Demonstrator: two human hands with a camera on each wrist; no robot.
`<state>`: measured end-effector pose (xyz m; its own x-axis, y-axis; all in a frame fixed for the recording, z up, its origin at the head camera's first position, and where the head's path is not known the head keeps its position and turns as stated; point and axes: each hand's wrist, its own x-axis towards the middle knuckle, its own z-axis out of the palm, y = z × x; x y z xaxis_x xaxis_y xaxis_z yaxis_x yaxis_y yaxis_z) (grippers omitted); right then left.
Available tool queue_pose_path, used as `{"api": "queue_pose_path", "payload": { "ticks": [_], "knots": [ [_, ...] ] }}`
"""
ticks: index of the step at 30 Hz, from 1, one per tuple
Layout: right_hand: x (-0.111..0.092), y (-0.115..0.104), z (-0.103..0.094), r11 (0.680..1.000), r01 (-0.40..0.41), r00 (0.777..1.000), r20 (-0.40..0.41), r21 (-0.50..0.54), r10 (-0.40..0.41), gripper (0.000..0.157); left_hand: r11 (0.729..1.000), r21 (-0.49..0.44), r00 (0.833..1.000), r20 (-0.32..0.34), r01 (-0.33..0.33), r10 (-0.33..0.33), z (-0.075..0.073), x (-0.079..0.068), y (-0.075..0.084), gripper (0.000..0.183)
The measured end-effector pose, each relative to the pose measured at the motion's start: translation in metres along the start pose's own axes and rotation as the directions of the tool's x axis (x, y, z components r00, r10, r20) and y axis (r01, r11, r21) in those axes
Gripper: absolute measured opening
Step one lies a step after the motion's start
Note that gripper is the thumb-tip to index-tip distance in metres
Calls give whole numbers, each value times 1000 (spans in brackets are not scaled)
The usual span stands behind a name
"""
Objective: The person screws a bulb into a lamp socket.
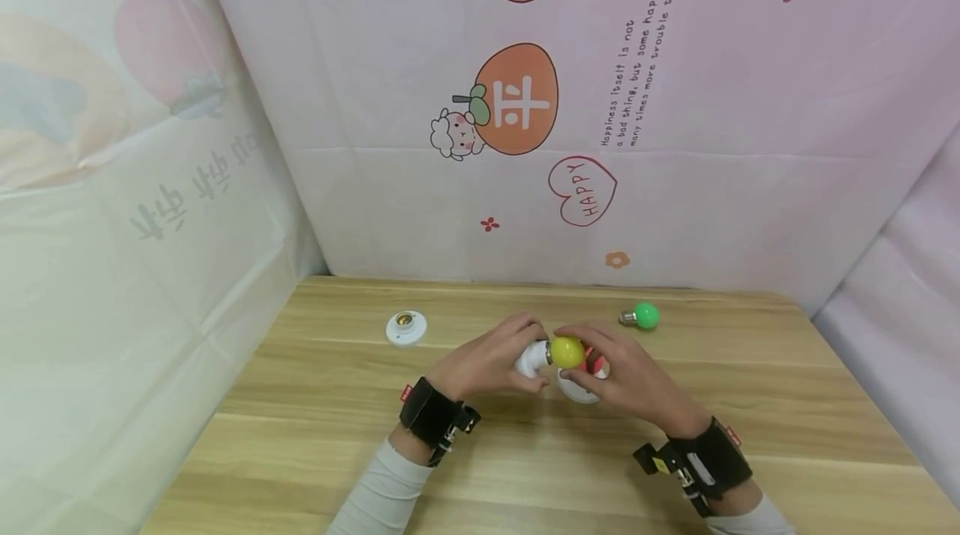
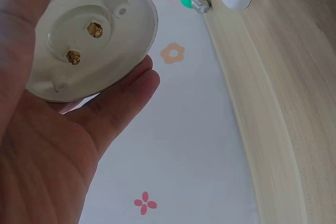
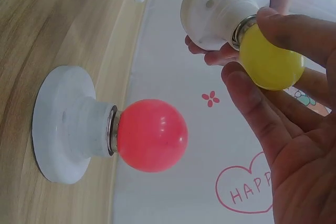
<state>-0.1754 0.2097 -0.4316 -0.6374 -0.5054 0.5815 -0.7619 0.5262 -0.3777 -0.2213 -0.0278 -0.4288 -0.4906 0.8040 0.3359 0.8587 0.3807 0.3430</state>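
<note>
My left hand [image 1: 498,356] grips a white lamp socket [image 3: 210,19] by its round base, held up off the table. In the left wrist view the socket's underside [image 2: 79,35] shows two brass screws. A yellow light bulb [image 3: 270,61] sits in the mouth of this socket, a bit of its metal cap showing at the rim. The thumb and fingers of my right hand [image 1: 630,372] pinch the yellow bulb's globe. Just below, a second white socket [image 3: 63,124] stands on the table with a red bulb [image 3: 152,135] in it, partly hidden by my right hand in the head view.
On the wooden table [image 1: 480,468], a third white socket [image 1: 406,329] with no bulb stands at the back left. A green bulb [image 1: 647,316] lies on its side at the back right. Printed cloth [image 1: 375,102] hangs behind the table and along both sides.
</note>
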Motion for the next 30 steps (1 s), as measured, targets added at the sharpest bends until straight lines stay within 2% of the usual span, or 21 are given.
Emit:
{"api": "queue_pose_path", "payload": {
  "ticks": [8,22,30],
  "knots": [
    [-1,1,-1,1000,-26,1000,1,-7,26,49,1000,0,1000,3,-11,11,-2,1,2,39],
    [-1,0,-2,993,-115,989,91,26,112,38,999,32,999,6,-37,37,-2,0,3,39],
    [-1,-1,-3,992,-124,988,89,-9,125,45,999,19,999,-1,-42,42,-2,0,3,39]
  ]
}}
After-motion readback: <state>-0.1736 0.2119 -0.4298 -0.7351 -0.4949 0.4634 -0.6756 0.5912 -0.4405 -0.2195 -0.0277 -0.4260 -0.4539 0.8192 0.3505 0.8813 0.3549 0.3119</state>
